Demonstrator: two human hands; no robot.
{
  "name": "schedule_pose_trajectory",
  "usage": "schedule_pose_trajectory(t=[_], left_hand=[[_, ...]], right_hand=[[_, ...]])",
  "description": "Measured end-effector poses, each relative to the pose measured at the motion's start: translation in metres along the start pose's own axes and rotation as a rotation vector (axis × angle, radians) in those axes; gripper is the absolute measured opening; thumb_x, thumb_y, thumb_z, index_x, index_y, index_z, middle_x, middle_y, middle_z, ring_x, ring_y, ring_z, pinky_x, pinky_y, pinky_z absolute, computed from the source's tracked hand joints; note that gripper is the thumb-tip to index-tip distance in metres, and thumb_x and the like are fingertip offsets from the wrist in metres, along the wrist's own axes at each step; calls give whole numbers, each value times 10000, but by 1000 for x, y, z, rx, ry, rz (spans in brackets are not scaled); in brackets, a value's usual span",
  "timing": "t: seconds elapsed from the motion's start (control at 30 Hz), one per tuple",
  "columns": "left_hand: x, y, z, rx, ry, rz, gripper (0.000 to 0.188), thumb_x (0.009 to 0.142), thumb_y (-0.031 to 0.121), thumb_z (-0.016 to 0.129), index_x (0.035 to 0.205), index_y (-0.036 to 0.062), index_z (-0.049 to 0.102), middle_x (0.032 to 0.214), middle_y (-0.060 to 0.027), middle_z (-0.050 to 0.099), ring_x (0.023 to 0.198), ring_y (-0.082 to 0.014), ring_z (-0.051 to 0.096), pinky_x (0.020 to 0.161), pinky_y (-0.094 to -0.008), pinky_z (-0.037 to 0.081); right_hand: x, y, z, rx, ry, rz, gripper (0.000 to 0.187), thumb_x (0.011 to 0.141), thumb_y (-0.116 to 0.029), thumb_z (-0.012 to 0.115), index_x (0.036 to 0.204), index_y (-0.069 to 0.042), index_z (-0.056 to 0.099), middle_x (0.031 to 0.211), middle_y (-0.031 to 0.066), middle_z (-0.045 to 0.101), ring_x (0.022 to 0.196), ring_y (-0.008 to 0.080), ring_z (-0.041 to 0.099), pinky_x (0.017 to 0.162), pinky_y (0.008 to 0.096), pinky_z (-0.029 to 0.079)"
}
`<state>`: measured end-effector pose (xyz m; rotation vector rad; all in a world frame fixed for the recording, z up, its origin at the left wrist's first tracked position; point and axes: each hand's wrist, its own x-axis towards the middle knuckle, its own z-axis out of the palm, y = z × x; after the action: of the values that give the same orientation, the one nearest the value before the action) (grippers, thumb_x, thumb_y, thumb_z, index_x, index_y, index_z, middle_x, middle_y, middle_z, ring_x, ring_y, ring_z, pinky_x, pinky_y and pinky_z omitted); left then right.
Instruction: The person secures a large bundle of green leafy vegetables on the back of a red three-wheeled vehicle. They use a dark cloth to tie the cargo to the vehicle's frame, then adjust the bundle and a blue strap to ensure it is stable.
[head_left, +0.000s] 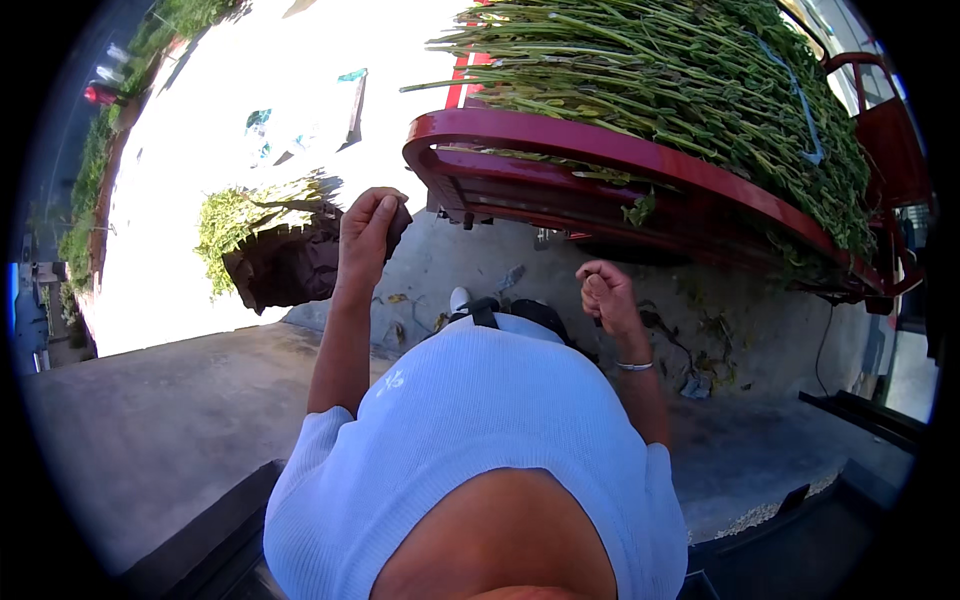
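Note:
My left hand (pixel 366 238) is closed in a pinch on the edge of a dark brown, crumpled sheet that looks like cloth or a bag (pixel 285 268). The sheet hangs open to the left, and a scrap of it shows past my fingers on the right. My right hand (pixel 608 296) is held closed in front of my body, just below the red rail of a cart (pixel 600 145). A small dark bit shows under its fingers, too little to name. Long cut green stalks with leaves (pixel 660 80) lie piled on the cart.
A blue strip (pixel 797 95) lies across the stalks. More leafy stalks (pixel 225 232) rest on the sunlit ground at the left, beyond the brown sheet. Fallen leaves (pixel 715 335) litter the shaded concrete by my feet. Dark ledges (pixel 215 530) run along the lower edges.

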<state>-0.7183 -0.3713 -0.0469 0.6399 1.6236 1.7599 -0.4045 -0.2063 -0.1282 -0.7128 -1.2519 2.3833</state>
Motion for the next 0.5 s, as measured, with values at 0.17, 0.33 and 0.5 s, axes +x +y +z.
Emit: schedule_pose_trajectory(t=[0.17, 0.33, 0.5], left_hand=[[-23, -16, 69, 152, -262, 163, 218, 954, 163, 461, 985, 12, 615, 902, -23, 614, 858, -76, 545, 784, -227, 432], [-23, -3, 72, 47, -223, 96, 254, 921, 160, 523, 1135, 24, 544, 893, -37, 616, 818, -84, 560, 736, -213, 445], [-33, -21, 72, -125, -213, -27, 390, 826, 58, 626, 1184, 36, 471, 778, 4, 593, 705, -47, 545, 625, -173, 435]], right_hand=[[66, -19, 128, -452, -77, -527, 449, 650, -129, 783, 1044, -6, 607, 773, 15, 574, 688, 93, 499, 618, 247, 418], [71, -19, 129, -571, 84, -581, 173, 728, -22, 689, 890, 5, 633, 798, 66, 595, 740, 134, 545, 681, 279, 444], [68, -11, 124, -167, 147, -492, 39, 805, -9, 617, 838, -14, 598, 740, -5, 556, 673, 67, 502, 590, 209, 415]])
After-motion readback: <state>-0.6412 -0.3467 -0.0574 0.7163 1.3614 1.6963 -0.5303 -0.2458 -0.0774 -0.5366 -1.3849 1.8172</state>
